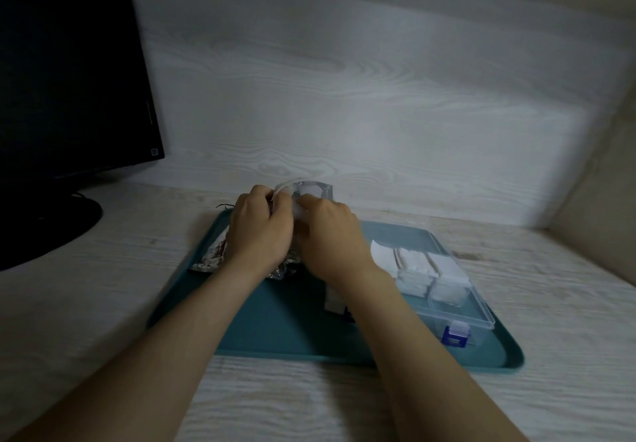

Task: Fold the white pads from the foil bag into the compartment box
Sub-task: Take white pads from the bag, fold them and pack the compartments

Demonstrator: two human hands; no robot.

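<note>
White pad (pixel 300 210): a small white piece at the mouth of the bag, caught between the two hands above the far middle of the tray.
Right hand (pixel 331 239): knuckles up, fingers curled forward and pinching the white pad; the fingertips themselves are hidden from where I stand.
Left hand (pixel 261 232): just beside the right, touching it at the fingers, curled round the near edge of the bag's mouth.
Foil bag (pixel 311 188): crumpled silver; its open mouth sticks up past the fingers, and the rest lies under both hands. More foil, with red print, reaches the tray's left rim; I cannot tell whether it is the same bag.
Tray (pixel 275 324): teal, flat on the table, with both forearms crossing its near edge.
Compartment box (pixel 457 311): clear plastic, on the right part of the tray, just beside the right wrist.
Folded pads (pixel 414 271): white stacks filling the far compartments of the box.
Latch (pixel 455 335): blue, at the near end of the box.
Table (pixel 568 304): pale wood grain.
Wall panel (pixel 344 80): pale wood grain, upright behind the table.
Monitor (pixel 69 63): black, dark screen, far left, well apart from the tray.
</note>
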